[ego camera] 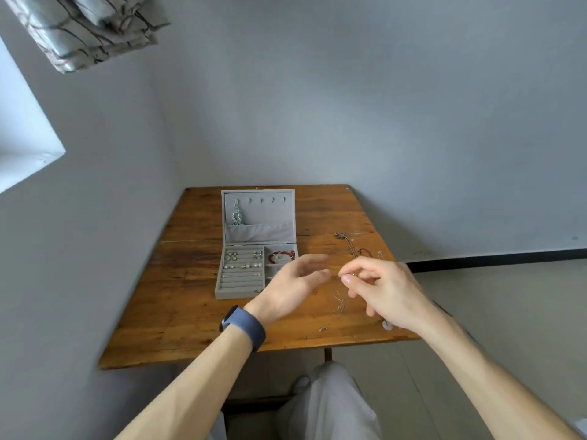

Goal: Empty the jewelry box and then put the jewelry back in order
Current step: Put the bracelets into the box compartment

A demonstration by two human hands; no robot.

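Observation:
A grey jewelry box (239, 289) lies open on the wooden table (178, 312), its lid (259, 214) standing up with a green pendant (237, 217) hung on a hook. Earrings and rings (243, 265) sit in the left ring rows, and a red bracelet (281, 256) fills a right compartment. My right hand (381, 290) pinches a thin silver chain (339, 301) that dangles down to the table. My left hand (295, 282) hovers blurred, fingers apart, just left of it and over the box's right side, hiding that part.
Loose necklaces (352, 246) lie on the table behind my right hand. A small ring (323, 329) and a white piece (387, 325) rest near the front edge. Walls close in behind and to the left; the table's right edge drops to the floor.

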